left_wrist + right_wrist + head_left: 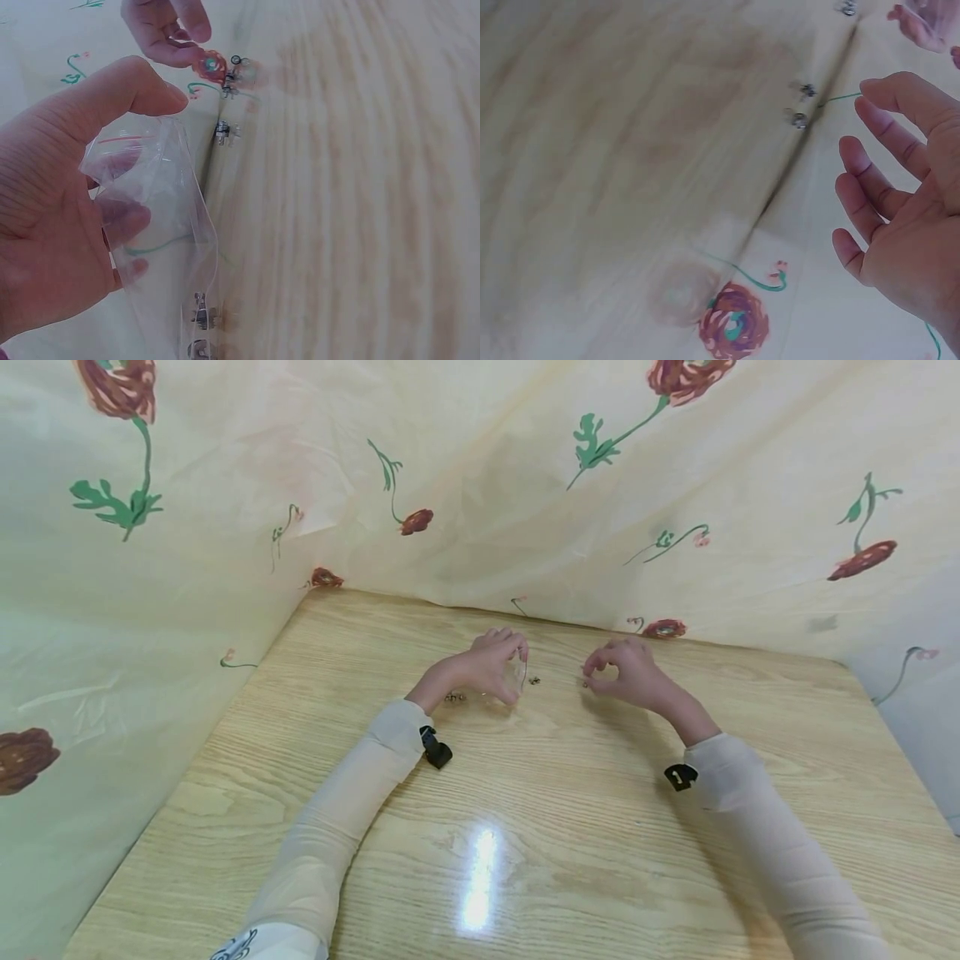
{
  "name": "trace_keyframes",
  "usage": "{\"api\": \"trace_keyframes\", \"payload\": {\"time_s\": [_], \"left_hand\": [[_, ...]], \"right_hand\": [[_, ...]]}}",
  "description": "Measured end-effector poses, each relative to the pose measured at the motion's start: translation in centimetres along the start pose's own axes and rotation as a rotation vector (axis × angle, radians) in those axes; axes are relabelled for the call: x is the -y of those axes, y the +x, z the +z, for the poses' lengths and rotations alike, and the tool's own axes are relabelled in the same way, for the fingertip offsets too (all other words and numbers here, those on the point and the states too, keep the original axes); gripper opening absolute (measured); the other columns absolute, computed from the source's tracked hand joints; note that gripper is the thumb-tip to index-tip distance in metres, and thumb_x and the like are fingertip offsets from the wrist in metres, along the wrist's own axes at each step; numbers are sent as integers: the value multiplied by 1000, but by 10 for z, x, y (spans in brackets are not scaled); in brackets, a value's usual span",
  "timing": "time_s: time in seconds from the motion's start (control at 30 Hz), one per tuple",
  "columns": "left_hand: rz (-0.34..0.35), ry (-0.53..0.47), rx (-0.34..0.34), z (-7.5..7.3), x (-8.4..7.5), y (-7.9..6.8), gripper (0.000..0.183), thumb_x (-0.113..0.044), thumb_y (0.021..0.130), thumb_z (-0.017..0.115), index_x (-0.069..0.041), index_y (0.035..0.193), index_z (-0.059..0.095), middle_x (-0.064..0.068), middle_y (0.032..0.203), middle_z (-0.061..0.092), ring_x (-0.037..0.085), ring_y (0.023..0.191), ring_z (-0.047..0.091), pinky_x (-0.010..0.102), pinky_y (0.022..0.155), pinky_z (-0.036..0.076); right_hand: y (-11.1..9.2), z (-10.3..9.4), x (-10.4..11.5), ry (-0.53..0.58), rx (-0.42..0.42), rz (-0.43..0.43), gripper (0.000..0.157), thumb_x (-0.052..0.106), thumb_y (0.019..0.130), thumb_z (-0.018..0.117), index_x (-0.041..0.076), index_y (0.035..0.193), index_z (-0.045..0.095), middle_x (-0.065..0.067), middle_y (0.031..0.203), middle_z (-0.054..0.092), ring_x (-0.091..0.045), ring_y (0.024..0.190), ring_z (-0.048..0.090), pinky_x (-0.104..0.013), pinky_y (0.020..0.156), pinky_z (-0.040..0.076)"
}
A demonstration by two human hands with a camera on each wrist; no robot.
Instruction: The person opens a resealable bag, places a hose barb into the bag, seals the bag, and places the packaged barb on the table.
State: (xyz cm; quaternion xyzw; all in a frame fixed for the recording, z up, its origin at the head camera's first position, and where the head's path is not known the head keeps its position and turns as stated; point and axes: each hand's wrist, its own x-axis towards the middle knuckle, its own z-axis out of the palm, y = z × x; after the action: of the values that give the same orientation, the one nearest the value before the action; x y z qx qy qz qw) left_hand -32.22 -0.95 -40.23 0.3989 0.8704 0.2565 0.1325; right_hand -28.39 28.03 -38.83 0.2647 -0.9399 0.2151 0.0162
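Note:
My left hand [491, 668] holds a clear plastic bag [169, 210] upright, with a thin red line near its top. The thumb is at the bag's top edge, and the other fingers show through the film. Small dark metal parts [455, 697] lie beside that hand's wrist. A few more metal parts [535, 680] lie between the two hands. My right hand [626, 672] hovers close over one small part [585, 684], its thumb and index finger curved towards each other. No object shows between those fingertips in the right wrist view [900, 180].
Everything lies on a light wood-grain table [540, 810], with a bright glare patch near its front. A flowered cloth [480, 485] hangs behind the table's far edge and along its left side. Dark straps [437, 748] show at both wrists.

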Motion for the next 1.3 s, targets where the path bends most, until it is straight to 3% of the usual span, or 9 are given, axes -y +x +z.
{"api": "trace_keyframes", "payload": {"time_s": [0.3,0.6,0.93,1.3], "left_hand": [[7,6,-8,0,-1,-1,54,-22,77,77,-13,118,44,9,119,44,25,109,36,38,93,29],[6,20,7,0,0,0,53,-20,76,73,-11,120,44,12,119,44,25,107,36,35,90,29],[0,36,15,1,-1,1,55,-20,76,77,-12,120,45,8,116,45,24,106,37,35,90,30],[-11,14,103,2,-3,-2,55,-20,78,81,-10,120,46,10,116,47,24,105,38,36,93,32]], "right_hand": [[-2,3,-5,-3,66,70,13,8,88,72,7,101,73,-18,97,63,-35,97,42,-60,88,25],[0,7,-6,-7,82,66,14,8,90,73,5,104,74,-18,101,64,-36,98,43,-61,90,23],[1,9,-8,-2,91,70,15,6,89,73,5,103,75,-17,102,65,-33,97,42,-61,91,23],[1,11,-10,-18,112,88,13,7,90,72,7,102,76,-16,104,67,-32,97,41,-61,93,22]]}}
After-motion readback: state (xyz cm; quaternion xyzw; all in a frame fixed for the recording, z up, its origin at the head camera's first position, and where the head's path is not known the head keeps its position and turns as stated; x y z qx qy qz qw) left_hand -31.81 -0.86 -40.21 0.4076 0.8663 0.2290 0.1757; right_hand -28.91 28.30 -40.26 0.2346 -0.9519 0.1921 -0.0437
